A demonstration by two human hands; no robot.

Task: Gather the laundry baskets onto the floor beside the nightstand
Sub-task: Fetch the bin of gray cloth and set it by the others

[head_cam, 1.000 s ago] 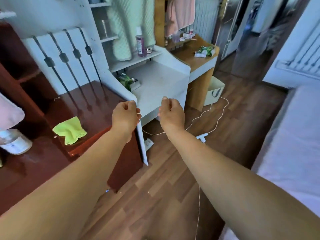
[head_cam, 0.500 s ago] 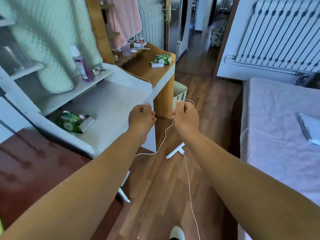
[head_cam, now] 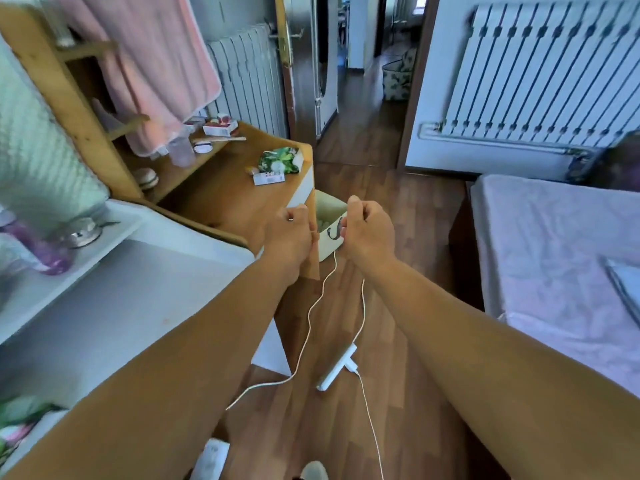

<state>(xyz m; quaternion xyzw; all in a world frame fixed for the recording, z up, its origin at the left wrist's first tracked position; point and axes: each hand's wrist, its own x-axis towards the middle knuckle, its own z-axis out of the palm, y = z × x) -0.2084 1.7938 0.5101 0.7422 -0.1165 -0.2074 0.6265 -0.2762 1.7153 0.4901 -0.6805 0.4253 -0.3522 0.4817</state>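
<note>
A cream fabric basket (head_cam: 327,212) with a dark handle print stands on the wood floor against the right side of the wooden nightstand (head_cam: 221,192). My left hand (head_cam: 289,233) and my right hand (head_cam: 369,230) are stretched out in front of it, both curled into fists, partly covering the basket. Nothing shows inside either fist. Far down the hallway stands a floral patterned basket (head_cam: 397,79).
A white desk (head_cam: 156,292) fills the left. A white power strip (head_cam: 337,367) and its thin cables lie on the floor below my hands. A bed (head_cam: 554,258) lines the right side, with a radiator (head_cam: 540,71) behind it. An open door (head_cam: 299,64) leads to the hallway.
The view has swung right and moved forward past the dark red cabinet and white desk. The cream basket is now close behind my fists, which have stayed curled.
</note>
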